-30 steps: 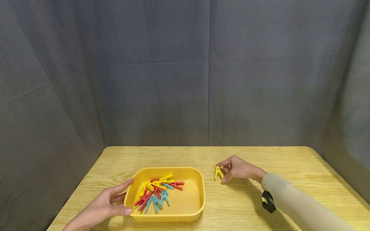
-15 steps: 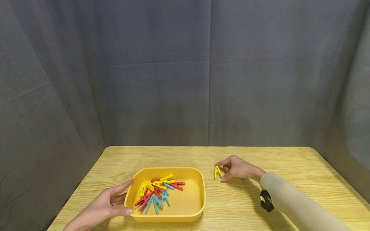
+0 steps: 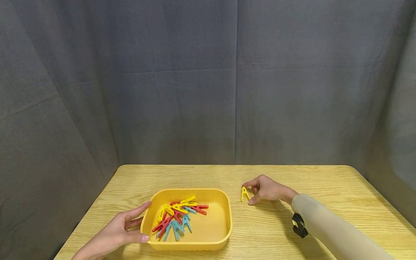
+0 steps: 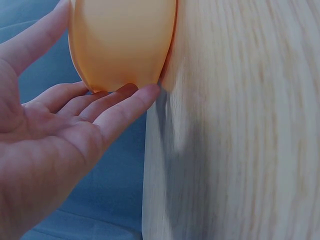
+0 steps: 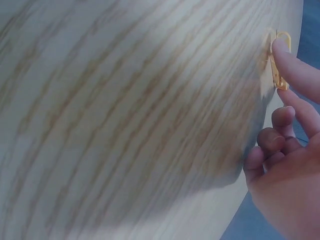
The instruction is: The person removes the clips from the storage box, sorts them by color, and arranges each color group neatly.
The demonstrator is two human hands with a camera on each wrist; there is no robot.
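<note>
Right hand (image 3: 267, 189) on the wooden table (image 3: 292, 177), index finger and thumb pinching a yellow clothespin (image 3: 245, 194) standing on the tabletop just right of the yellow plastic tub (image 3: 224, 231); other fingers curled in. Left hand (image 3: 117, 231) flat against the tub's left wall, fingers straight and relaxed, thumb at the front corner, grasping nothing. Inside the tub, toward its left side: loose heap of red, yellow and blue clothespins (image 3: 175, 215). Behind: grey fabric backdrop (image 3: 208, 83)
</note>
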